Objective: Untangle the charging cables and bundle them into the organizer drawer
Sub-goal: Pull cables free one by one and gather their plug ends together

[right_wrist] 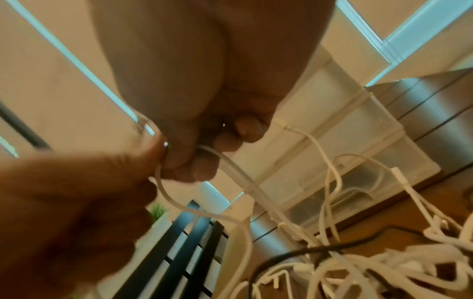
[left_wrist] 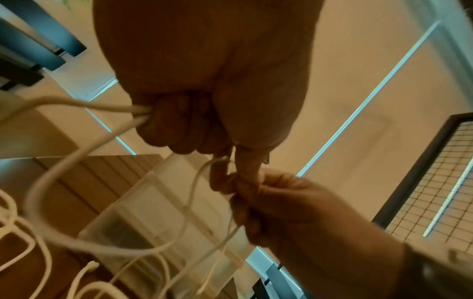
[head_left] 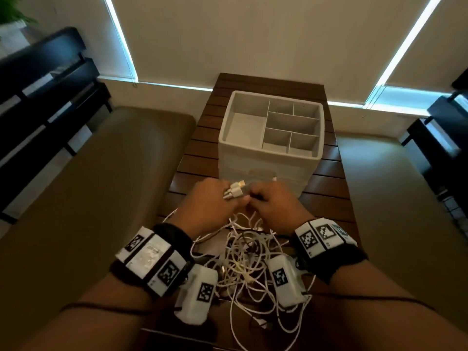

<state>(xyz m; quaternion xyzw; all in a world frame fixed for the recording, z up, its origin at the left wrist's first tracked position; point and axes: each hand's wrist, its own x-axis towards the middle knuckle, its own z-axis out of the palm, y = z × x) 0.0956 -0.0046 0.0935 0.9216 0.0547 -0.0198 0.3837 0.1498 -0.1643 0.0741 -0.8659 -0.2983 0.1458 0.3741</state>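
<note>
Cables point(head_left: 249, 264) lay tangled below; my left hand point(head_left: 207, 203) and right hand point(head_left: 273, 206) pinched plugs point(head_left: 234, 192), untangling underway, needing gentle pulling next.

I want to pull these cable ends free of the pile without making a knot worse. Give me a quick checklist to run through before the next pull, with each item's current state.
1. Left hand grips the plugs: ok.
2. Right hand pinches a white cable: ok.
3. Held cables free of the pile: not ok, they trail down into the tangle.
4. Organizer top compartments clear: ok.
5. Drawer open to receive bundles: not ok, it looks closed.
6. Which cable belongs to which plug: cannot tell.
</note>
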